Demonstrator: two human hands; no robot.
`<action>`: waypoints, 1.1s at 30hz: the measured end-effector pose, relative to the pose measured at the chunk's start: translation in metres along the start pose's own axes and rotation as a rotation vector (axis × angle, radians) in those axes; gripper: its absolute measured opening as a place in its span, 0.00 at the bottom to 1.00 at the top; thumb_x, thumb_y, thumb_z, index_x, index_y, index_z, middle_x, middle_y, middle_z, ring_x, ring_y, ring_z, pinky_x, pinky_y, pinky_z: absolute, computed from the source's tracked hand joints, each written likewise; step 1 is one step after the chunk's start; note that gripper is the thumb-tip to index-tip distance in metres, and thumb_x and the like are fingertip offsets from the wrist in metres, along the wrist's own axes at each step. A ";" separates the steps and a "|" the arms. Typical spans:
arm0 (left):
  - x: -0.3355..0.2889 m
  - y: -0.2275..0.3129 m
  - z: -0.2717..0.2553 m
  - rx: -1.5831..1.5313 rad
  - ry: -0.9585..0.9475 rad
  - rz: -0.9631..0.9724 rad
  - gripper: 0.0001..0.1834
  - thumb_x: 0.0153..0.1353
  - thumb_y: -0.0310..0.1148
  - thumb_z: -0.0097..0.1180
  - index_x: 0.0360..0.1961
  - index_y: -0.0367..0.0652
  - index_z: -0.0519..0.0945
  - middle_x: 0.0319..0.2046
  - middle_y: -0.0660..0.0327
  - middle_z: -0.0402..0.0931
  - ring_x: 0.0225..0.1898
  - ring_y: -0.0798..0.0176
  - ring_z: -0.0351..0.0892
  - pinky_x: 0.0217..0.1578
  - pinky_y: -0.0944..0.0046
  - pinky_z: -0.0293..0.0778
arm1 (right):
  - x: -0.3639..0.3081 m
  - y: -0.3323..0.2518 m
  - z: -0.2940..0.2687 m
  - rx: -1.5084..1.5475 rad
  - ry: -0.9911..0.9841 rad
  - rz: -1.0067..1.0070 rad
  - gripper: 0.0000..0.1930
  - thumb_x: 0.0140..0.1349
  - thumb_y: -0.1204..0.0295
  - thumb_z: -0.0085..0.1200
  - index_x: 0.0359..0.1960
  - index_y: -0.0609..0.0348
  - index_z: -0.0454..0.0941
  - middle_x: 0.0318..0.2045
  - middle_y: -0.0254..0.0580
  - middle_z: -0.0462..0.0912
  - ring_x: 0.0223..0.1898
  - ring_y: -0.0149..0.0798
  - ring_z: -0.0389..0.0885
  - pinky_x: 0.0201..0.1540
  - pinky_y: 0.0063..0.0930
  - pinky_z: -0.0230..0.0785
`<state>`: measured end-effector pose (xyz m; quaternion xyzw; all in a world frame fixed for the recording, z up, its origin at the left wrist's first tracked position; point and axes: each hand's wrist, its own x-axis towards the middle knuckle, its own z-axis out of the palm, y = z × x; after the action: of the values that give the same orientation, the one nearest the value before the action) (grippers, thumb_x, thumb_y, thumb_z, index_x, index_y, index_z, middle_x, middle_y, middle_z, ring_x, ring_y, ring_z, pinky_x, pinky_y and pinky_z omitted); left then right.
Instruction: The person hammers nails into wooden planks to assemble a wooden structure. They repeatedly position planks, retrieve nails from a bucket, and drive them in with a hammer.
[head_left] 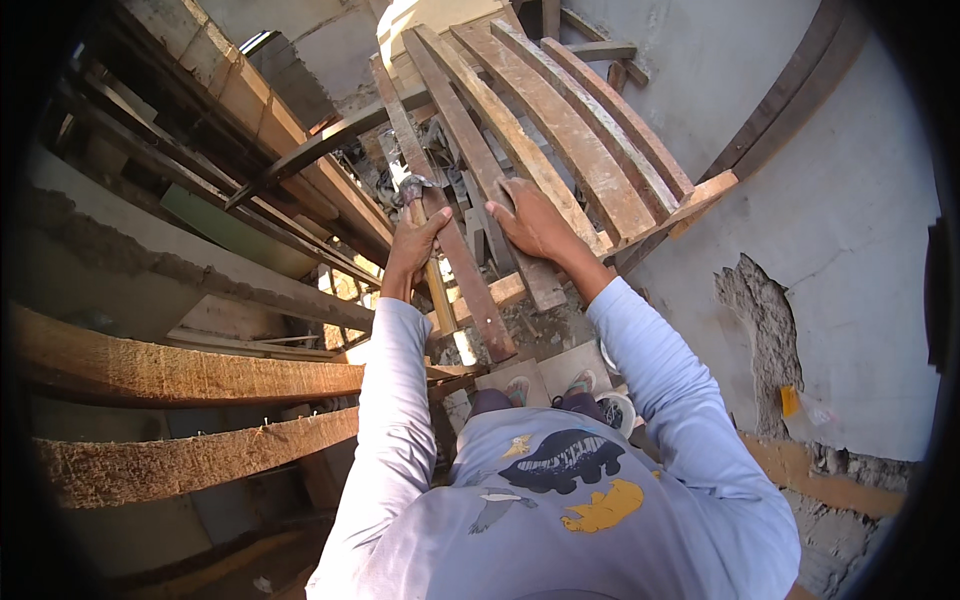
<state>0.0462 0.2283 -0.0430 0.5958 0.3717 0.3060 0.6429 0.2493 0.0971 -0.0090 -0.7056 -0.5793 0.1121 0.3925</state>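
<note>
left hand [409, 246] gripping a hammer [437, 288], right hand [537, 225] on a brown plank [464, 138], its grip unclear

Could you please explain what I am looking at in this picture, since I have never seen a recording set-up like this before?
There is no machine here: a person is working with two bare hands. The picture comes from a wide fisheye camera worn on the head and looking down, so straight edges bend and the person's own printed shirt and sleeves fill the lower part. The left hand holds a hammer, its head pointing away from the body. The right hand is on a long wooden plank; how far its fingers wrap around is hard to tell. More planks lie alongside, resting across a paler wooden crosspiece.
</note>
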 end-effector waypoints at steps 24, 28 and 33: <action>-0.002 -0.012 -0.006 -0.016 0.057 -0.064 0.39 0.57 0.47 0.76 0.62 0.34 0.72 0.38 0.64 0.79 0.29 0.72 0.75 0.27 0.70 0.72 | 0.126 0.000 0.059 0.346 0.219 0.030 0.23 0.81 0.55 0.43 0.28 0.58 0.71 0.22 0.29 0.68 0.27 0.30 0.66 0.33 0.32 0.64; 0.001 -0.007 -0.003 -0.012 0.057 -0.067 0.39 0.57 0.47 0.76 0.61 0.34 0.73 0.37 0.64 0.79 0.28 0.72 0.75 0.26 0.71 0.72 | 0.129 -0.005 0.061 0.215 0.210 0.010 0.22 0.77 0.56 0.51 0.30 0.63 0.72 0.23 0.44 0.73 0.27 0.41 0.70 0.37 0.40 0.67; -0.002 -0.003 -0.006 0.015 0.072 -0.107 0.28 0.61 0.43 0.74 0.54 0.40 0.77 0.34 0.69 0.78 0.29 0.75 0.73 0.29 0.71 0.70 | 0.074 -0.021 0.042 -0.348 0.120 -0.190 0.27 0.64 0.62 0.66 0.59 0.62 0.72 0.55 0.63 0.77 0.53 0.64 0.78 0.53 0.53 0.71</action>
<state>0.0398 0.2298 -0.0462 0.5683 0.4283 0.2897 0.6401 0.2310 0.1825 -0.0012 -0.7104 -0.6293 -0.0695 0.3074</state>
